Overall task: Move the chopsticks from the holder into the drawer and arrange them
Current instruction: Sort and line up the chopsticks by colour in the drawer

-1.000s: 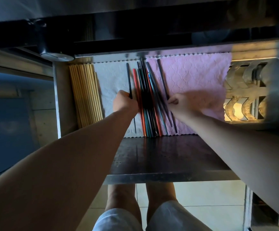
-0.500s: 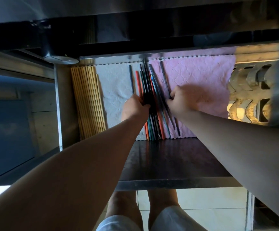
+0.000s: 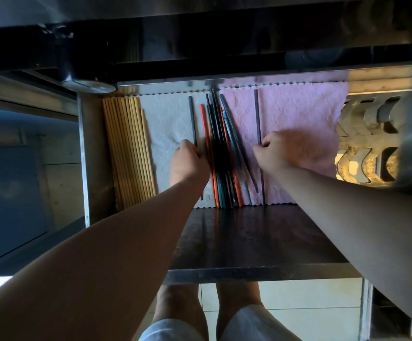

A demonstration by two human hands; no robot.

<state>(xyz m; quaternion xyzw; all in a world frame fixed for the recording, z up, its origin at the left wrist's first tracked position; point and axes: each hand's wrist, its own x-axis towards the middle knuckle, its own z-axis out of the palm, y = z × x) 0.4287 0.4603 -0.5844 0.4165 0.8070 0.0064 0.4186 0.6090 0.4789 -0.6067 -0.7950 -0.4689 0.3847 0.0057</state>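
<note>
Many chopsticks (image 3: 218, 153) already in drawer (image 3: 249, 232), bunched over seam between white cloth (image 3: 165, 124) and pink cloth (image 3: 298, 114); by looks, only tidying left for you. Your left hand (image 3: 187, 166) curls fingers onto left stray stick (image 3: 192, 119), right hand (image 3: 277, 151) onto right stray stick (image 3: 257, 114) (both apart from bunch). Bamboo sticks (image 3: 128, 151) lie neat along left wall. Holder out of view.

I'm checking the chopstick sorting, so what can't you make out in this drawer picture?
Head view:
- Left hand: knuckles hide its fingers; hold on the left dark chopstick unclear.
- Right hand: motion-blurred; hold on the right dark chopstick unclear.
- Coloured chopsticks: overlapping and shadowed; count unclear.
</note>
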